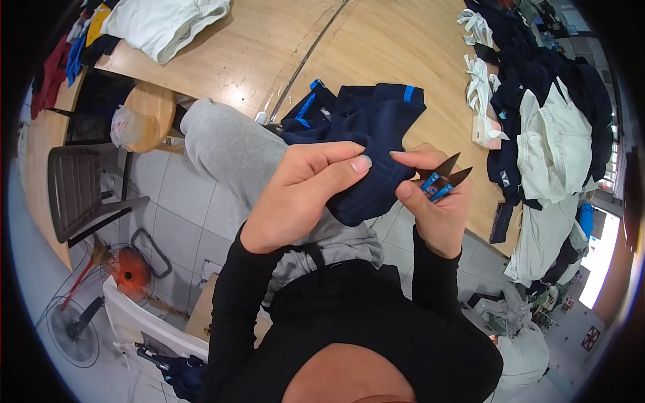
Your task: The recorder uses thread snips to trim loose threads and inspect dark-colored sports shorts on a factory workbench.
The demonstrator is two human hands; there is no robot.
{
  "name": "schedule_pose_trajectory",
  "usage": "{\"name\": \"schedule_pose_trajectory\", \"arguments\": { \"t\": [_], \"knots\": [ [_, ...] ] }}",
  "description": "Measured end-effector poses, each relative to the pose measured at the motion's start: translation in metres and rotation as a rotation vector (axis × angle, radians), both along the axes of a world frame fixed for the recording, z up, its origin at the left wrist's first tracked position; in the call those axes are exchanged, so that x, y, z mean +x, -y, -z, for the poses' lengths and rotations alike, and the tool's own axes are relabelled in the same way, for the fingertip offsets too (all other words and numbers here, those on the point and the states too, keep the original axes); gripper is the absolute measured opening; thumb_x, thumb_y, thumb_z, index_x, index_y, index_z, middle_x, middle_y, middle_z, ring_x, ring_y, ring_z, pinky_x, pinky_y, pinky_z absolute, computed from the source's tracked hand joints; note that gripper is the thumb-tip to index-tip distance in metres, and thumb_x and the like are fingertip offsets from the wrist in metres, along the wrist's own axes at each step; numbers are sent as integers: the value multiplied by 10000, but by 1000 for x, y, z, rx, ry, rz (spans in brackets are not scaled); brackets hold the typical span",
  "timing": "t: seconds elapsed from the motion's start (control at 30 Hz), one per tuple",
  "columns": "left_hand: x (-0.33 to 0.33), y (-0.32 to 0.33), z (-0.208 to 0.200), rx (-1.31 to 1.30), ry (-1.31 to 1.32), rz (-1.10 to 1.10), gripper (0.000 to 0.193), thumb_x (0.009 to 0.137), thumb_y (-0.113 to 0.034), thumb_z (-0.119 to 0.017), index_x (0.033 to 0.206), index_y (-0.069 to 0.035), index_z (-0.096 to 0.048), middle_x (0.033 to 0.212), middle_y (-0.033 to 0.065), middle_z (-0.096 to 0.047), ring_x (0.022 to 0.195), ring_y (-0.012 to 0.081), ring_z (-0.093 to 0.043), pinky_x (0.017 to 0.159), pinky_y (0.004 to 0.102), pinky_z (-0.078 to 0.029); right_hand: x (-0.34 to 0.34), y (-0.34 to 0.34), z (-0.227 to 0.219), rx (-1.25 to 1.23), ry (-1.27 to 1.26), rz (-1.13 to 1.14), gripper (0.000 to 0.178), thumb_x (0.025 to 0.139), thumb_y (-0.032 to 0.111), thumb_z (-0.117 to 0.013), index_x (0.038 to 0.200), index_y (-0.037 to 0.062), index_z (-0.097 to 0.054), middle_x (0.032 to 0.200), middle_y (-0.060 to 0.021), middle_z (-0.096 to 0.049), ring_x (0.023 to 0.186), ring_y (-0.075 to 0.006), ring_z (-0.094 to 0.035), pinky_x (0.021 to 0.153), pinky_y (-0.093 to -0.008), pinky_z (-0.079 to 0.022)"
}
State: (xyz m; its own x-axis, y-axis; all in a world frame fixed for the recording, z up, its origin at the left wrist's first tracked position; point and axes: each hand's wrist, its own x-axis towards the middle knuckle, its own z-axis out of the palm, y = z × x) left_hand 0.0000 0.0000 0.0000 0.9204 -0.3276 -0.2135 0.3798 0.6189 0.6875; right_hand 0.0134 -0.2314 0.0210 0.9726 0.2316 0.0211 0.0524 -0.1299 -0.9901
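Observation:
A navy garment with bright blue strips (373, 124) lies over the table's near edge and hangs toward my lap. At its upper part, my left hand (306, 185) is closed, thumb and forefinger pinching the navy cloth. My right hand (440, 208) is closed around a pair of thread snips (440, 181) with blue handles and dark blades, which point up and to the right. The right thumb and forefinger reach toward the cloth beside the left fingertips. Whether they pinch a thread is too small to tell.
The wooden table (396, 40) spans the far side. White garments (164, 27) lie at far left; navy and white garments (557, 144) are piled at right beside a small pale box (487, 132). A wooden stool (151, 111), brown chair (80, 191) and fan (74, 329) stand left.

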Motion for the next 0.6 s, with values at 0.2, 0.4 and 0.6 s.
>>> {"name": "schedule_pose_trajectory", "arguments": {
  "t": [0.2, 0.4, 0.6],
  "knots": [
    [1, -6, -15, 223, 102, 56, 269, 1120, -142, -617, 896, 1, -661, 792, -116, -496, 751, -12, -399, 618, 215, -337, -3, -7, 4, 122, 45, 36, 206, 860, -85, -849, 1050, -38, -783, 949, -96, -704, 808, -141, -636, 669, -251, -476],
    [1, -9, -18, 262, 111, 42, 284, 1119, -160, -627, 890, 8, -645, 781, -119, -483, 741, -13, -379, 598, 215, -316, 0, -6, 9, 86, 90, 23, 189, 865, -91, -841, 1037, -41, -779, 942, -103, -703, 807, -145, -643, 672, -256, -482],
    [2, -13, -16, 294, 63, 78, 206, 1080, -122, -656, 987, 46, -732, 819, -93, -565, 764, 0, -431, 645, 221, -334, 0, -8, 7, 73, 94, 21, 175, 874, -85, -836, 1034, -36, -783, 948, -101, -707, 820, -146, -635, 676, -263, -473]
  ]
}}
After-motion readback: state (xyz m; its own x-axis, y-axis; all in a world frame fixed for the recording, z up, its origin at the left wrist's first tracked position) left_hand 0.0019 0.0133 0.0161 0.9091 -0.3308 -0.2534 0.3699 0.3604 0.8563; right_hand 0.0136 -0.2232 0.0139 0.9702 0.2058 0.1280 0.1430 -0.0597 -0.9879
